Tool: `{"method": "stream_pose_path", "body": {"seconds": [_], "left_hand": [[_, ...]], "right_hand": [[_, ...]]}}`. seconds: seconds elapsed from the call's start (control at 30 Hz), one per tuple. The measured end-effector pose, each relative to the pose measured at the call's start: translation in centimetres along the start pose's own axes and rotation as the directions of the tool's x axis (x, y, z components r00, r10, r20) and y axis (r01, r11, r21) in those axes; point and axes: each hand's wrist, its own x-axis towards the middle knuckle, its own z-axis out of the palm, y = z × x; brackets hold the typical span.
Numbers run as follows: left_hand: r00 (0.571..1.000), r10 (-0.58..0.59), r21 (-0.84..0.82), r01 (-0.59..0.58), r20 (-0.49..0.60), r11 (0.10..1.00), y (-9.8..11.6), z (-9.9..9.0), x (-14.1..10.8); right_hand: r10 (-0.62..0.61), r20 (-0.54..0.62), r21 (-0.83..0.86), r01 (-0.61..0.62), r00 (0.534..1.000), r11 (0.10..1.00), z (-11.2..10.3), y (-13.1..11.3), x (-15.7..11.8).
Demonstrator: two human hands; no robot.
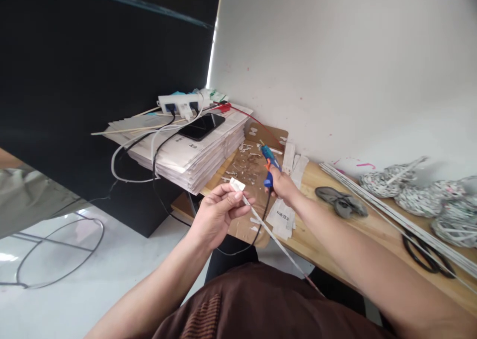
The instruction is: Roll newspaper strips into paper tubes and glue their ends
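Observation:
My left hand [219,211] pinches a thin paper stick [278,242] near its top, where a small flat piece of white paper [237,184] sticks up above the fingers. The stick slants down to the right across my lap. To the right, my right hand [281,184] is wrapped round the handle of a blue glue gun [269,156] with an orange trigger. Its nozzle points up and away, over a brown cardboard sheet [244,229] strewn with paper scraps. Printed paper strips [281,218] lie beside the cardboard.
A tall paper stack [175,155] holds a phone [203,126], a white power strip [182,103] and cables. On the wooden table [316,219] at right are a grey cloth [340,201], long paper sticks [391,212], black-handled scissors [421,254] and woven paper bundles [419,197]. The glue gun's cord hangs over the edge.

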Motion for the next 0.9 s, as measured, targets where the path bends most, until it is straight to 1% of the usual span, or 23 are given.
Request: {"method": "stream_pose_path", "body": {"seconds": [0.03,0.07,0.13,0.27,0.47,0.57,0.63,0.67,0.7,0.73,0.77,0.8,0.83,0.87,0.9], "left_hand": [[1.0,-0.003,0.001,0.003,-0.009,1.0,0.0,-0.2,0.0],[1.0,-0.005,-0.002,0.005,-0.016,1.0,0.0,-0.3,0.1],[1.0,-0.009,-0.012,0.009,-0.02,1.0,-0.1,-0.6,0.2],[0.999,-0.034,-0.017,0.034,-0.015,0.999,-0.3,-1.0,0.4],[0.998,-0.059,-0.001,0.059,-0.016,0.998,-0.6,-1.0,0.4],[0.998,-0.069,0.01,0.069,-0.008,0.998,-0.7,-0.8,0.3],[0.998,-0.064,0.009,0.065,-0.011,0.998,-0.6,-0.8,0.4],[0.998,-0.06,0.008,0.06,-0.016,0.998,-0.6,-0.8,0.5],[0.998,-0.055,0.007,0.055,-0.024,0.998,-0.6,-0.8,0.6],[0.998,-0.049,0.005,0.049,-0.033,0.999,-0.6,-0.8,0.7],[0.998,-0.042,0.003,0.042,-0.041,0.999,-0.6,-0.8,0.9],[0.998,-0.036,0.0,0.036,-0.045,0.999,-0.6,-0.7,1.0],[0.998,-0.034,-0.002,0.034,-0.045,0.999,-0.7,-0.5,1.1],[0.999,-0.032,-0.007,0.032,-0.04,0.999,-0.8,-0.3,1.2],[0.999,-0.031,-0.012,0.031,-0.032,0.999,-0.9,0.0,1.3]], "right_hand": [[-0.027,0.004,-0.195,0.027,1.0,0.98,0.2,0.1,1.0],[-0.037,-0.013,-0.358,0.03,0.999,0.933,0.4,0.1,1.8],[-0.041,-0.024,-0.446,0.026,0.999,0.895,0.6,-0.1,3.2],[-0.028,-0.05,-0.517,-0.002,0.998,0.856,1.3,-0.4,4.7],[-0.036,-0.059,-0.598,-0.006,0.998,0.802,2.1,-1.0,5.4],[-0.039,-0.058,-0.613,-0.005,0.998,0.79,1.6,-1.5,4.7],[-0.066,-0.035,-0.606,0.032,0.997,0.795,1.1,-1.6,3.0],[-0.122,0.006,-0.583,0.103,0.992,0.806,0.8,-1.5,1.7],[-0.175,0.069,-0.516,0.185,0.982,0.836,0.6,-1.2,0.1],[-0.182,0.16,-0.388,0.232,0.97,0.892,0.4,-0.9,-1.7],[-0.16,0.298,-0.205,0.227,0.941,0.952,0.3,-0.5,-3.6],[-0.155,0.425,-0.003,0.173,0.892,0.985,0.2,-0.1,-5.5],[-0.18,0.49,0.165,0.112,0.853,0.98,0.2,0.4,-7.3],[-0.215,0.466,0.271,0.093,0.858,0.958,0.2,0.8,-8.8],[-0.24,0.39,0.312,0.117,0.889,0.943,0.1,1.1,-10.1]]}}
